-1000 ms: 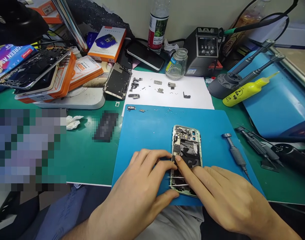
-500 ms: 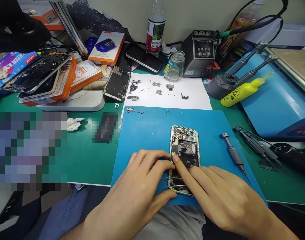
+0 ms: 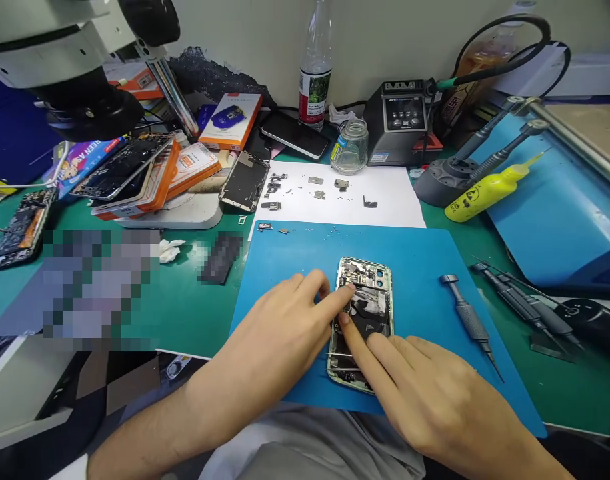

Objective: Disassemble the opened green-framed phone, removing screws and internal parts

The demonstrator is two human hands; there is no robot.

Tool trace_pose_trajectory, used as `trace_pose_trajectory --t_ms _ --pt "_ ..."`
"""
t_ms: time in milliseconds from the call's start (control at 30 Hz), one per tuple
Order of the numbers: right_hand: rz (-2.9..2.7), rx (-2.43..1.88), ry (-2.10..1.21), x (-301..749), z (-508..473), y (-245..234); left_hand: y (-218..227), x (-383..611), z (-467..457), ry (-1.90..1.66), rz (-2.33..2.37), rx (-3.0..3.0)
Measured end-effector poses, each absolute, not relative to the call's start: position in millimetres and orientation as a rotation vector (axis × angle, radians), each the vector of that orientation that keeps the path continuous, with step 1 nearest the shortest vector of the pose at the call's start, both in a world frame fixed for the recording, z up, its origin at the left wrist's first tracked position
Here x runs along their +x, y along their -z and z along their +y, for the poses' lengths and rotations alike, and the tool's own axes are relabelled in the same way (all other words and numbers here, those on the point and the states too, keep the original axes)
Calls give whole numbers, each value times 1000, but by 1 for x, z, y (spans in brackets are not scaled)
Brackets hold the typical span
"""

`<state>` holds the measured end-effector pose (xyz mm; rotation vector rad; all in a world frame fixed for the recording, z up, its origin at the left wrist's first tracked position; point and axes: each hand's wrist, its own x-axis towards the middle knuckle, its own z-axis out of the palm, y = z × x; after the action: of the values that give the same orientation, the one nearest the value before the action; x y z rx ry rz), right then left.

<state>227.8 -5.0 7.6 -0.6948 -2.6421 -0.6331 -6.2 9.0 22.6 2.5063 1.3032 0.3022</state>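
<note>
An opened smartphone [image 3: 369, 325] lies face up on the blue mat, its inner parts and two camera holes exposed. My left hand [image 3: 282, 323] reaches over its left edge, index finger stretched out with its tip on the parts near the upper left. The other left fingers are bent, and nothing shows in them. From the right, my right hand [image 3: 427, 393] rests over the phone's lower part, its index fingertip pressing by the left edge. Two thin metal prongs of tweezers [image 3: 342, 355] stick out from under this hand across the phone; their grip is hidden.
Small parts and screws lie on white paper [image 3: 395, 177] behind the mat [image 3: 285, 260]. A screwdriver [image 3: 469, 317] rests right of the phone, with more tools beyond. A glass jar [image 3: 349, 150], bottle [image 3: 315, 93] and yellow squeeze bottle [image 3: 479, 193] stand behind. A microscope [image 3: 89, 87] overhangs the left.
My left index finger has moved up the phone onto its upper parts, and the left thumb has gone from view. My right hand keeps its place on the phone. The camera view has shifted left.
</note>
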Motion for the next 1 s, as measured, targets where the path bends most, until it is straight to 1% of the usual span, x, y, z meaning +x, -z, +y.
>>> trace_pose_trajectory --t_ms 133,467,733,1000 --pt "-2637 -694 629 227 -6 -6 -17 -11 6 -357 1357 2497" --pt "-2672 -687 623 227 -5 -9 -5 -31 -8 -603 1291 2374" --pt "-2693 -683 606 229 -6 -9 6 -38 -16 -791 1120 2570" --pt "-2719 -676 586 228 -5 -13 7 -40 -14 -810 1061 2630"
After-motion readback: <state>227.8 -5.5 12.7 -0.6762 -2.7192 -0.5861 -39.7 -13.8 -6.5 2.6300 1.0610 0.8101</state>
